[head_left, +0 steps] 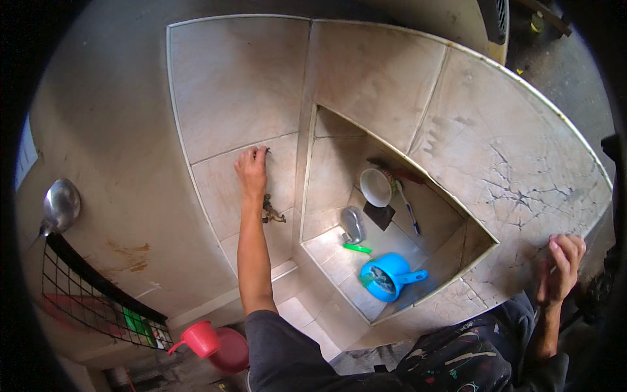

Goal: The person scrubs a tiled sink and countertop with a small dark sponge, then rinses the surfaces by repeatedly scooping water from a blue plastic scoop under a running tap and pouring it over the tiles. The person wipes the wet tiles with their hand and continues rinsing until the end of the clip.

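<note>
My left hand (251, 171) is closed at the tiled wall. A small dark piece shows at its fingertips, mostly hidden by the fingers, so I cannot make out what it is. Just below this hand a brass faucet (274, 210) sticks out from the tiles, partly behind my forearm. My right hand (560, 262) rests at the outer edge of the tiled counter (457, 124), fingers loosely bent, thumb apart, nothing visible in it. In the sunken tiled basin between the hands lie a blue dipper (386, 269) with a green scrubber in it, and a white cup (376, 187).
The basin also holds a toothbrush (411, 212), a dark square pad (379, 215), a clear container (353, 223) and a green lid (357, 248). At left are a ladle (62, 204) and a black wire rack (91, 287). Low down sits a pink dipper (201, 338).
</note>
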A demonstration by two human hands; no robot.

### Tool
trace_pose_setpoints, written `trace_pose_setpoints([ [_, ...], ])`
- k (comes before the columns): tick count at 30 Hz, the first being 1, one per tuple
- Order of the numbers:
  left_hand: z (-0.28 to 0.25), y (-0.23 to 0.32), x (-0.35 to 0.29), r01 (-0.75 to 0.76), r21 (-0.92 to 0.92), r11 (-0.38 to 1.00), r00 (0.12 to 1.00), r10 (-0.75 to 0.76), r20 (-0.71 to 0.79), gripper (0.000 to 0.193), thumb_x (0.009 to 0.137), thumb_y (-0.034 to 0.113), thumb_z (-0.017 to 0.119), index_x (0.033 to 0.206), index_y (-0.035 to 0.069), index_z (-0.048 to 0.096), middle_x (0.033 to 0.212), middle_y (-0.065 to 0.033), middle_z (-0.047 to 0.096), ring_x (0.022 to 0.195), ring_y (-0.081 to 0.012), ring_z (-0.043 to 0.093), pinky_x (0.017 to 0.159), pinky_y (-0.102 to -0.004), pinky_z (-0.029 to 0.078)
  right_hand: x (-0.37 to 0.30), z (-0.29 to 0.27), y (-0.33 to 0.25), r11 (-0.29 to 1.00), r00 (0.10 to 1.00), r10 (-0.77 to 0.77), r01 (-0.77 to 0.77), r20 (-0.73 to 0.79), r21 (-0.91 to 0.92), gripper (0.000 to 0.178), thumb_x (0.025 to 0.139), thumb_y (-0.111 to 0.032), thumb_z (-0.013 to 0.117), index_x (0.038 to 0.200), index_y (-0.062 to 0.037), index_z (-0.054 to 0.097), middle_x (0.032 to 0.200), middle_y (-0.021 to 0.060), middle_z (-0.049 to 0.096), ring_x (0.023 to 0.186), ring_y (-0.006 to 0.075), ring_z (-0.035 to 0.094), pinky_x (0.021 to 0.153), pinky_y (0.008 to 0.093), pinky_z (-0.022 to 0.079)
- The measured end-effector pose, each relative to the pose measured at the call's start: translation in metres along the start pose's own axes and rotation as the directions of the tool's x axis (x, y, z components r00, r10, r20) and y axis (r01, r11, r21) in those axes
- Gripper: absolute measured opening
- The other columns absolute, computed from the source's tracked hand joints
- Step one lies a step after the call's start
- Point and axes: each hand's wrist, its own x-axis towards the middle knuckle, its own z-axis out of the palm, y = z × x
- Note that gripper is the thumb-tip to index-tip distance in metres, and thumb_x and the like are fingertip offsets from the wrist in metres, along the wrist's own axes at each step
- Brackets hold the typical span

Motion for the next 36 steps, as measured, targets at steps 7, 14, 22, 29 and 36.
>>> trace_pose_setpoints([
  [7,0.005,-0.027,0.013,-0.197,0.337,0.921,0.973,0.225,-0.046,0.019,0.078,0.016,0.056,0.097,0.016,0.058,0.093,0.003,0.055,0.086,-0.0129,0.052,0.078,-0.0308,0.034,-0.028,0.014,0.007,0.993,0.998,0.059,-0.056,0.028,-0.108,0.026,0.081,-0.013,0.052,0.105,-0.0033,0.054,0.093,0.0152,0.059,0.083,0.0297,0.053,0.086,0.0508,0.033],
  [14,0.007,-0.034,0.018,-0.321,0.292,0.901,0.942,0.337,-0.003,0.02,0.076,0.016,0.056,0.097,0.016,0.057,0.091,0.0033,0.055,0.085,-0.0122,0.051,0.078,-0.0307,0.034,-0.024,0.012,-0.001,0.98,0.992,0.056,-0.033,0.114,-0.195,0.023,0.083,-0.017,0.052,0.103,-0.0056,0.055,0.087,0.0121,0.059,0.079,0.0284,0.052,0.088,0.0525,0.032],
  [22,0.002,-0.043,0.029,-0.429,0.287,0.857,0.902,0.422,0.089,0.023,0.076,0.016,0.055,0.099,0.013,0.056,0.092,0.0012,0.053,0.086,-0.0136,0.05,0.077,-0.0328,0.035,-0.028,0.006,0.002,0.976,0.984,0.061,-0.024,0.166,-0.217,0.025,0.085,-0.017,0.048,0.104,-0.0033,0.054,0.088,0.0144,0.057,0.08,0.0288,0.051,0.088,0.0553,0.031],
  [29,0.005,-0.039,0.042,-0.549,0.26,0.794,0.835,0.534,0.134,0.018,0.075,0.017,0.055,0.092,0.014,0.058,0.088,0.0032,0.052,0.084,-0.0126,0.05,0.076,-0.0322,0.035,-0.033,-0.001,0.004,0.962,0.97,0.064,0.002,0.234,-0.272,0.028,0.085,-0.019,0.046,0.105,-0.0022,0.054,0.09,0.0146,0.056,0.08,0.0293,0.051,0.088,0.0563,0.03],
  [36,0.022,-0.024,0.044,-0.589,0.164,0.791,0.805,0.557,0.206,0.013,0.072,0.015,0.057,0.085,0.013,0.06,0.083,0.0028,0.052,0.08,-0.0125,0.05,0.071,-0.0288,0.035,-0.042,-0.007,0.003,0.982,0.959,0.129,-0.087,0.253,-0.17,0.03,0.084,-0.016,0.045,0.108,0.0011,0.053,0.094,0.0187,0.055,0.082,0.0323,0.051,0.089,0.0535,0.033],
])
